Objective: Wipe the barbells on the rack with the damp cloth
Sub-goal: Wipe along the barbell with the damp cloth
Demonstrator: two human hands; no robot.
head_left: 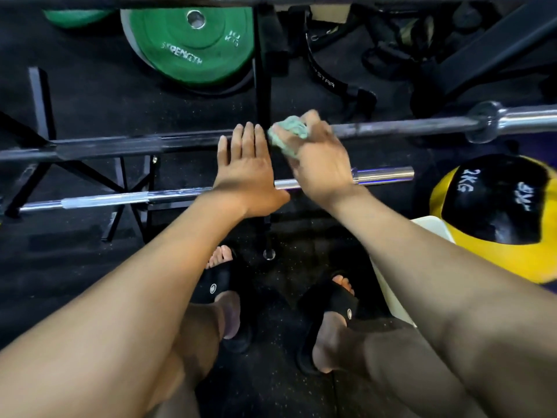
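Cloth (291, 134) — pale green, bunched — is gripped in the right hand (319, 164), fingers curled round it, and pressed onto the upper bar (407, 126) just right of the rack's black upright (262, 70). Left hand (245, 170) lies flat, fingers straight and together, holding nothing; its fingertips reach the same bar just left of the cloth, its palm sits over the lower bar (382, 174). Whether the palm actually bears on that lower bar cannot be told.

Step in hand, by my reading: wiping the upper bar's shaft rightward from the upright toward the collar (482, 122).

To do it well — wrap the cloth round the shaft rather than only dabbing the top, so the underside gets covered; keep steady pressure and draw in one long pass out to the collar; let the left hand brace the bar so it does not roll. Lower bar, nearer than the right hand, looks still to be done.

Beyond the hands: green plate (193, 40) on the floor. Right of the right hand: yellow-and-black ball (497, 206).
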